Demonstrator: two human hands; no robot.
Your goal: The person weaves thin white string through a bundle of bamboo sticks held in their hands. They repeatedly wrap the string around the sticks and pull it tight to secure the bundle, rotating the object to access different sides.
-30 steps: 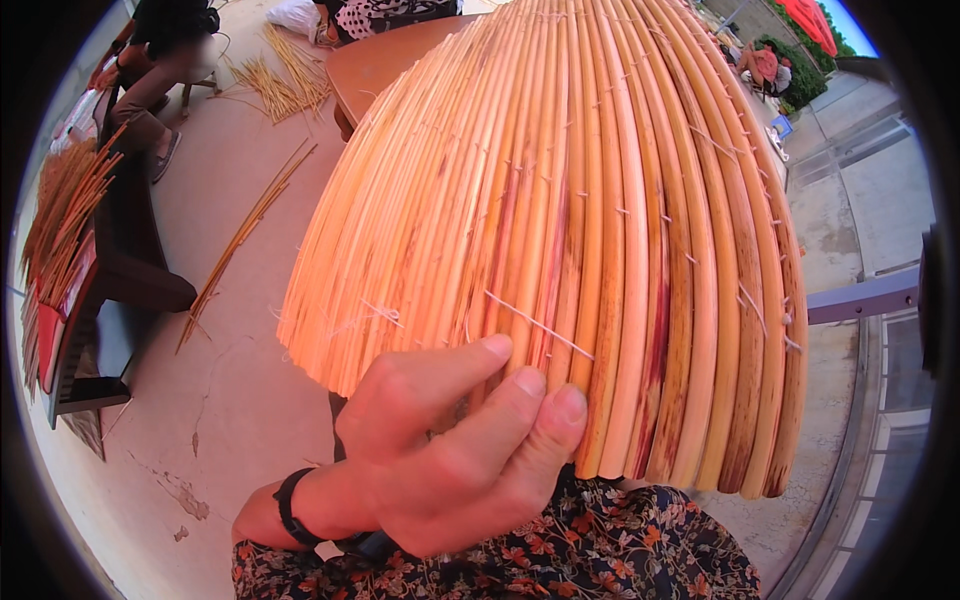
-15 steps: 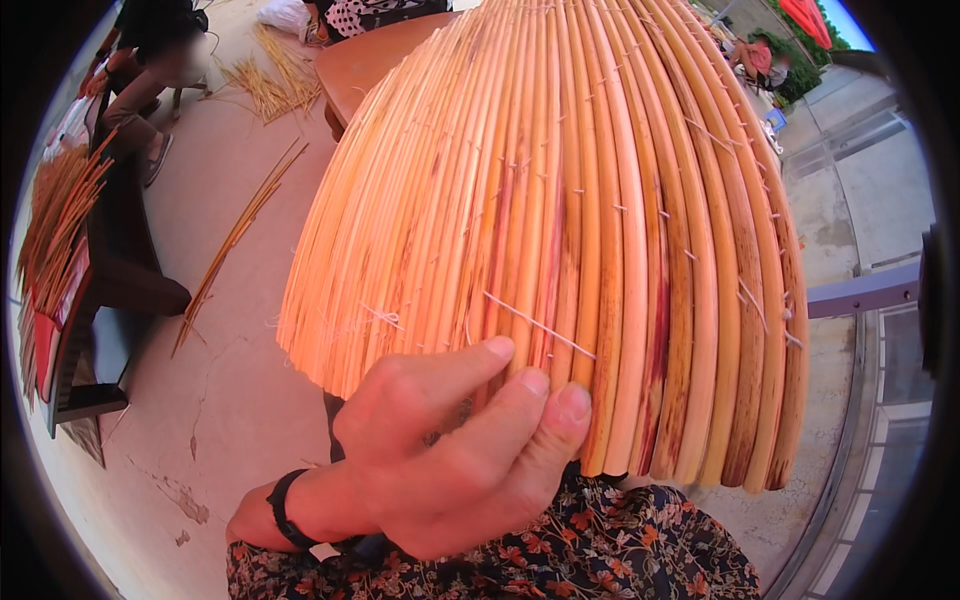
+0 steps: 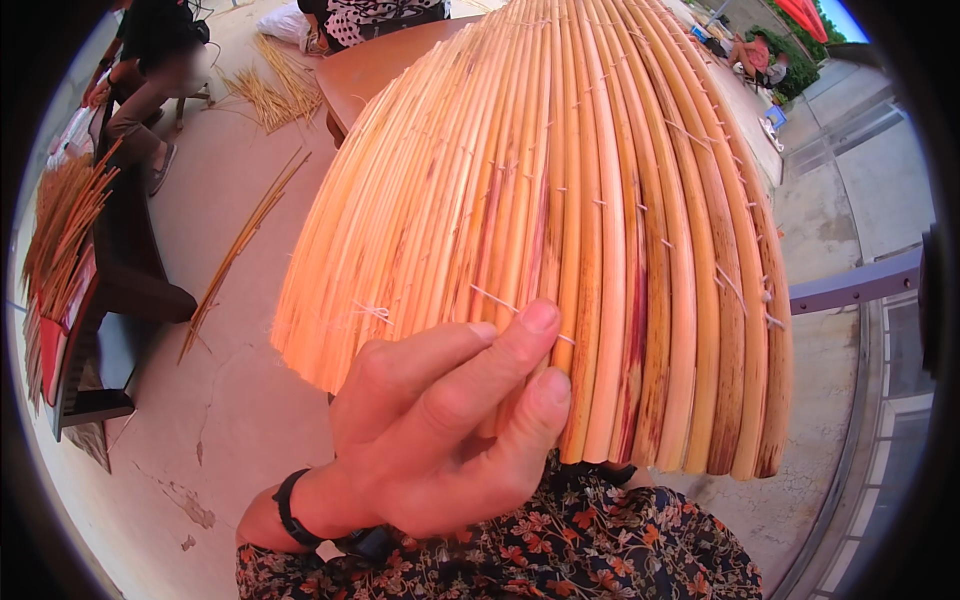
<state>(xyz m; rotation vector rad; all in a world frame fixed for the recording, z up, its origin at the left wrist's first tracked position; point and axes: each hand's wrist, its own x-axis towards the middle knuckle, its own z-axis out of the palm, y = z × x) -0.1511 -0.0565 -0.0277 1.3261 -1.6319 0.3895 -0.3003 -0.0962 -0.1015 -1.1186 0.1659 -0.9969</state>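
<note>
A stiff mat of pale yellow-brown plant stalks [image 3: 590,230], laid side by side and stitched with white thread, fills the middle of the view. My left hand [image 3: 450,410], with a black band at the wrist, lies over its near edge. The fingers are bent and slightly apart, with the fingertips resting on the stalks. My index fingertip touches a slanting white thread [image 3: 493,298], and my thumb sits just below. A small knotted thread [image 3: 372,312] shows farther left. My right hand is out of sight; the mat may cover it.
A brown table [image 3: 375,65] stands behind the mat. At the left, a bundle of stalks [image 3: 65,225] lies on a dark wooden bench [image 3: 140,280]. Loose stalks [image 3: 240,255] lie on the floor. Another person [image 3: 150,80] sits at the far left; a purple-grey bar [image 3: 850,290] is at the right.
My index finger has moved up and right onto the white thread, and the gap to my thumb has widened. The mat has shifted slightly left and up in view.
</note>
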